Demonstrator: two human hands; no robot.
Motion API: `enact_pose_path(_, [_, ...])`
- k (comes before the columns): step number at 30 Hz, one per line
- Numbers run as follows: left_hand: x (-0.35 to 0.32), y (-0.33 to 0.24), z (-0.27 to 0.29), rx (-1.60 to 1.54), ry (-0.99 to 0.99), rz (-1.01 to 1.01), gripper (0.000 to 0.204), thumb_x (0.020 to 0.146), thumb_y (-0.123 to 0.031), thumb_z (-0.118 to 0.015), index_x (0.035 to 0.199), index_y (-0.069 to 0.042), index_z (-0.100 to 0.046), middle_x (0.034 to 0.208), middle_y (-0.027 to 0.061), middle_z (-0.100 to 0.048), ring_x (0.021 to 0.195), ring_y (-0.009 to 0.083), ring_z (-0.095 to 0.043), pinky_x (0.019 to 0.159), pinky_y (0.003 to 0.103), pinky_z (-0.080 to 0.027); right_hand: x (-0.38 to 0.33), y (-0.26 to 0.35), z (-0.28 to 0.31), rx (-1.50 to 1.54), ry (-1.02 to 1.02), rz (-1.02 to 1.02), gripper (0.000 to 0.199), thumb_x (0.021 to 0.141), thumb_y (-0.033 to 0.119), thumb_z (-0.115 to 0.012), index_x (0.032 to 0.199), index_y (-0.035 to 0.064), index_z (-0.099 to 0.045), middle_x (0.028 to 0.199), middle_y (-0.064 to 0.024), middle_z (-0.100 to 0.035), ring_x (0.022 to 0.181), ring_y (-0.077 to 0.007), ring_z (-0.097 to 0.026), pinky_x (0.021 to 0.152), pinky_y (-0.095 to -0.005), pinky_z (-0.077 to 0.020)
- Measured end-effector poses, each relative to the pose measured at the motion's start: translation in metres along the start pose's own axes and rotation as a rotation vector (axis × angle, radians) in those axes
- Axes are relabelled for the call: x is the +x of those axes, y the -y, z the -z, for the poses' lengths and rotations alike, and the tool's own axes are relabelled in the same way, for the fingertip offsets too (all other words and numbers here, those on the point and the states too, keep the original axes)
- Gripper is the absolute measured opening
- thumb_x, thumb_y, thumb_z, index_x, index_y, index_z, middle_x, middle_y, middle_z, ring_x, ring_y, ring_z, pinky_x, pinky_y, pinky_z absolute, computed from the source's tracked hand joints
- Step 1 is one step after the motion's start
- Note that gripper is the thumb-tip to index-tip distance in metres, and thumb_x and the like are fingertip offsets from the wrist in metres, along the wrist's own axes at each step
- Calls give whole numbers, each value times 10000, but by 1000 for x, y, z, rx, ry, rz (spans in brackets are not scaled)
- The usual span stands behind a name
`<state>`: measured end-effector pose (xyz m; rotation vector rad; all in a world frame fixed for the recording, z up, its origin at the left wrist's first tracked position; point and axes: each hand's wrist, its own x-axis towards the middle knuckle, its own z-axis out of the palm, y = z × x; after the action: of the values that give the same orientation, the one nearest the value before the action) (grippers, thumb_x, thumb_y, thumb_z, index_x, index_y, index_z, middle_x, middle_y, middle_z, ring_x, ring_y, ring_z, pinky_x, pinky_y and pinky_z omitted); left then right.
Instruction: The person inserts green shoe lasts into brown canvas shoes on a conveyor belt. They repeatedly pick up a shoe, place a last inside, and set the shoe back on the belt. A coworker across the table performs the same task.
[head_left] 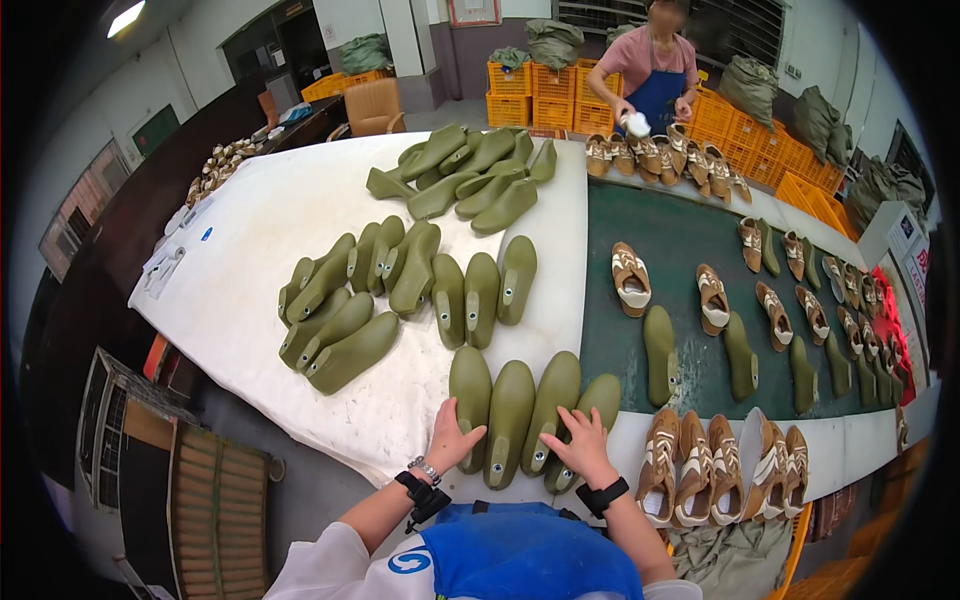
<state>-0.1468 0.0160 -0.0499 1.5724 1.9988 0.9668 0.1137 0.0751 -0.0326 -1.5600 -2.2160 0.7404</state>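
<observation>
Four green shoe lasts stand side by side at the table's near edge, toes pointing away from me. My left hand rests against the leftmost shoe last, thumb stretched away from the fingers. Spread fingers of my right hand touch the rightmost shoe last, and its thumb reaches the neighbouring shoe last. Between my hands lies another green shoe last, which neither hand appears to grip. Both hands are open. The undersides of the fingers are hidden.
More green lasts lie on the white tabletop, with a further pile behind. At right, a green conveyor belt carries brown sneakers and lasts. Sneakers line its near edge. Across, a person holds a white-soled shoe.
</observation>
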Motion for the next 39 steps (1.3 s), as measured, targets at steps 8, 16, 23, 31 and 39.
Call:
enact_pose_path(8, [6,-2,-14,24,-82,-213,312,788,-146,-667,1061,-11,-603,1268,211,-496,1264,432,-386,1067,459,-342,3,0,-6,17,-103,178,537,810,449,-660,1272,188,-580,1300,-163,-524,1272,-382,-392,1056,-568,-256])
enact_pose_path(16, [5,6,-17,-32,-110,-193,273,783,-106,-641,1043,-33,-609,1266,192,-523,1281,418,-395,1070,448,-348,7,-3,-9,77,-44,184,473,846,448,-618,1247,197,-601,1328,-157,-519,1242,-330,-461,1080,-538,-230])
enact_pose_path(23, [6,6,-18,-8,-108,-200,263,757,-85,-639,1009,-19,-608,1234,219,-516,1246,438,-403,1072,465,-340,47,-3,31,69,319,339,485,863,402,-609,1250,111,-580,1294,-213,-523,1125,-361,-555,974,-434,-425])
enact_pose_path(31, [5,-1,-13,-39,-112,-178,242,757,-82,-628,990,-20,-607,1211,215,-528,1226,445,-413,1056,474,-346,204,33,106,-250,171,325,429,811,365,-652,1156,112,-631,1008,-168,-676,954,-350,-632,824,-443,-511])
enact_pose_path(39, [7,2,-12,-80,-116,-144,253,746,-84,-636,996,-47,-623,1215,181,-542,1239,428,-417,1059,468,-344,339,16,-4,-279,51,-82,993,650,351,-828,1434,175,-245,1312,-188,-407,1079,-396,-548,848,-487,-501])
